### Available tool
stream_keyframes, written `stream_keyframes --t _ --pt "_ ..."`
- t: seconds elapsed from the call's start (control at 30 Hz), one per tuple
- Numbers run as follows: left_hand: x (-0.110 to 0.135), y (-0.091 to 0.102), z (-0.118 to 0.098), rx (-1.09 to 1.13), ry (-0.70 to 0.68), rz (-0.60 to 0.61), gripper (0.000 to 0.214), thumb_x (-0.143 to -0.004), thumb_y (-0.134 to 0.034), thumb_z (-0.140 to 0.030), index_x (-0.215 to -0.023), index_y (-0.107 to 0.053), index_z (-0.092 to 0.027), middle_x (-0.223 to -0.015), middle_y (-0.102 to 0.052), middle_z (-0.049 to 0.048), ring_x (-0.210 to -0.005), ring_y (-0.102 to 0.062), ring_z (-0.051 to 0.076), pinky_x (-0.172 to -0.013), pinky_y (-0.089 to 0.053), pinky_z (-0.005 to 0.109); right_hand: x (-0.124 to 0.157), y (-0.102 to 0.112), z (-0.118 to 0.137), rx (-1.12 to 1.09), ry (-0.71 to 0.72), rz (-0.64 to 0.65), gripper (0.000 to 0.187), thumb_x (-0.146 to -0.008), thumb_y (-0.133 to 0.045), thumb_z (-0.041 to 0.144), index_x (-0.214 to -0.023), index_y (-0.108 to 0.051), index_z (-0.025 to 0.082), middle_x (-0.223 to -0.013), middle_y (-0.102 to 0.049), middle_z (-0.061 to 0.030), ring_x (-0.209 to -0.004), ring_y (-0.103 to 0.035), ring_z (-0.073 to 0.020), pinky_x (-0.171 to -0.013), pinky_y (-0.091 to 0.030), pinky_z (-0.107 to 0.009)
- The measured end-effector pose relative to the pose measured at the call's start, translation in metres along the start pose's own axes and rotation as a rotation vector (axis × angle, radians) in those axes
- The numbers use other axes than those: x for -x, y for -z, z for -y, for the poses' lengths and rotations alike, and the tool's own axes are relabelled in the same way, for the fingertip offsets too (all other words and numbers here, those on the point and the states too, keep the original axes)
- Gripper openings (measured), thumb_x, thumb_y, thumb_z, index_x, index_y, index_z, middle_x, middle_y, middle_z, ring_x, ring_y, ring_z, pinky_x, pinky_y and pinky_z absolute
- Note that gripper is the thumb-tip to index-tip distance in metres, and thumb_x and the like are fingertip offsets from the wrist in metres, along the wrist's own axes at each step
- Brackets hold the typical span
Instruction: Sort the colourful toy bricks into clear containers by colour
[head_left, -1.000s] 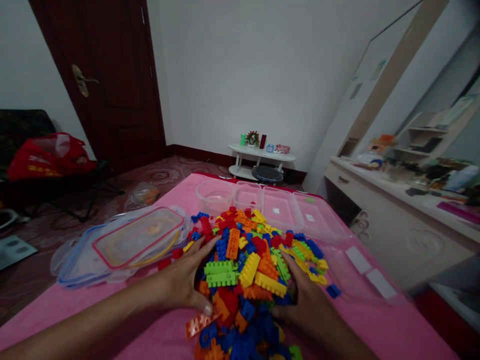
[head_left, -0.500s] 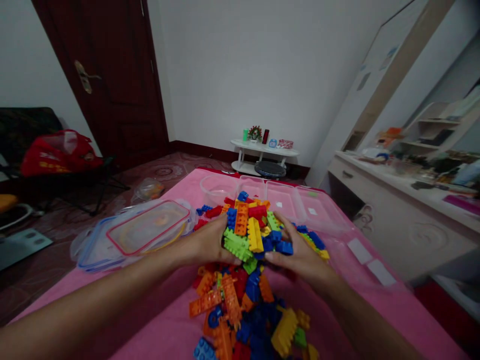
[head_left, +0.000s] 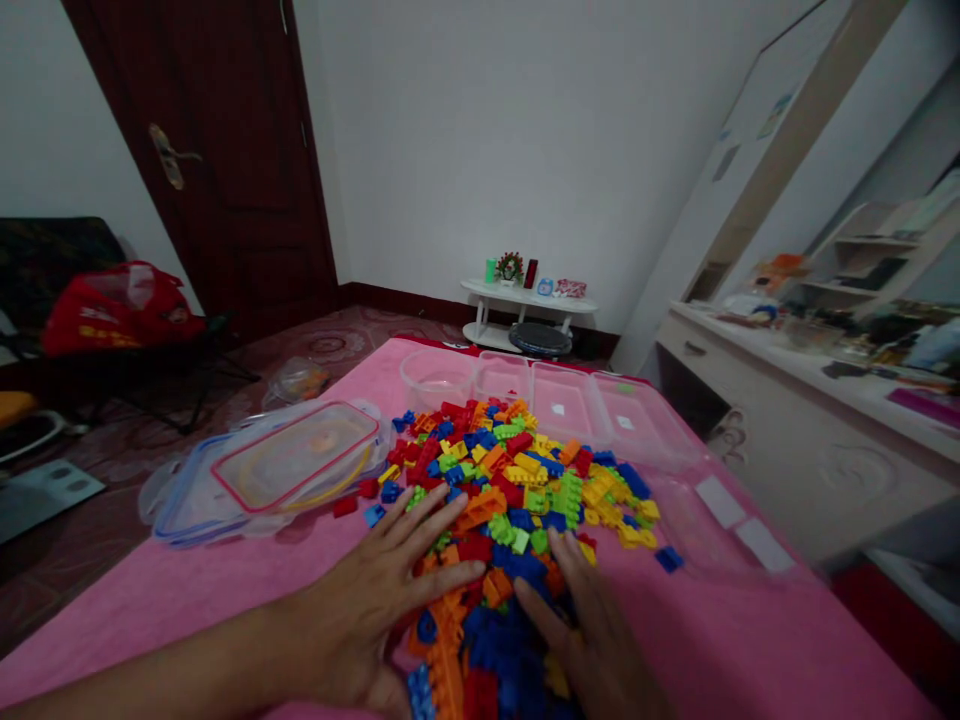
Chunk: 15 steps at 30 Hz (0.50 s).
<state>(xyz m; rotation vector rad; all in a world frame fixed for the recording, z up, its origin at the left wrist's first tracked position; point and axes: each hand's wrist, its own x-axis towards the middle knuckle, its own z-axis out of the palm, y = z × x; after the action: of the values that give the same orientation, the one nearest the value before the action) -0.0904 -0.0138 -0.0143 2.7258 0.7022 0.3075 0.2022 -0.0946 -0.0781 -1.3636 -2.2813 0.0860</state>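
A spread pile of plastic building blocks in red, orange, yellow, green and blue covers the middle of the pink cloth. My left hand lies with fingers spread at the near left side of the pile, its fingertips on the blocks. On the near right, my right hand rests its spread fingers against blue and orange blocks. Neither hand grips a block. Between them sit orange blocks and a cluster of dark blue blocks. Parts of the nearest blocks are hidden under my hands.
Clear plastic containers stand in a row behind the pile. Stacked lids with red, blue and yellow rims lie at left. Farther back are a small white table and a door; a white dresser stands at right.
The heap of blocks between my hands has been let go and has spread out flatter across the cloth. Both hands have drawn back toward me, with fingers now spread.
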Motion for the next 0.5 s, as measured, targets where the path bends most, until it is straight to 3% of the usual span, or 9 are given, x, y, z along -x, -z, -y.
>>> stream_keyframes --t 0.13,0.2,0.37,0.5 --pt "-0.035 -0.011 0.015 -0.076 0.008 -0.123 0.092 -0.066 -0.061 -0.066 -0.144 -0.020 -0.039 -0.156 -0.001 0.0050 -0.139 -0.010 0.038 -0.109 -0.008 0.061 -0.043 0.017 0.003 -0.025 0.090 -0.004 0.086 -0.069 -0.066 0.055 -0.144 -0.026 0.037 -0.154 -0.012 -0.0067 -0.136 -0.020 -0.0409 -0.105 -0.017 -0.065" --pt "-0.051 -0.012 0.020 -0.071 0.023 -0.188 0.090 -0.067 -0.060 -0.066 -0.144 -0.024 -0.035 -0.154 -0.012 0.0076 -0.138 -0.018 0.035 -0.111 -0.013 0.056 -0.061 0.028 0.004 -0.012 0.034 -0.063 0.080 -0.075 -0.060 0.053 -0.144 -0.026 0.033 -0.155 -0.013 -0.0060 -0.137 -0.019 -0.0375 -0.108 -0.016 -0.060" --pt "-0.087 0.014 0.038 0.020 0.166 -0.380 0.066 -0.073 -0.057 -0.062 -0.128 -0.053 -0.026 -0.136 -0.049 0.0081 -0.123 -0.045 0.026 -0.105 -0.034 0.040 -0.101 0.061 -0.022 0.098 -0.219 -0.158 0.056 -0.083 -0.050 0.052 -0.131 -0.048 0.023 -0.145 -0.036 -0.0088 -0.131 -0.034 -0.0303 -0.109 -0.025 -0.048" --pt "-0.107 0.044 0.068 -0.021 0.400 -0.462 0.055 -0.082 -0.045 -0.060 -0.115 -0.062 -0.020 -0.119 -0.062 0.0092 -0.109 -0.055 0.024 -0.096 -0.040 0.033 -0.117 0.084 -0.062 0.221 -0.472 -0.038 0.059 -0.087 -0.036 0.057 -0.117 -0.058 0.012 -0.118 -0.058 -0.0181 -0.112 -0.052 -0.0303 -0.095 -0.039 -0.043"
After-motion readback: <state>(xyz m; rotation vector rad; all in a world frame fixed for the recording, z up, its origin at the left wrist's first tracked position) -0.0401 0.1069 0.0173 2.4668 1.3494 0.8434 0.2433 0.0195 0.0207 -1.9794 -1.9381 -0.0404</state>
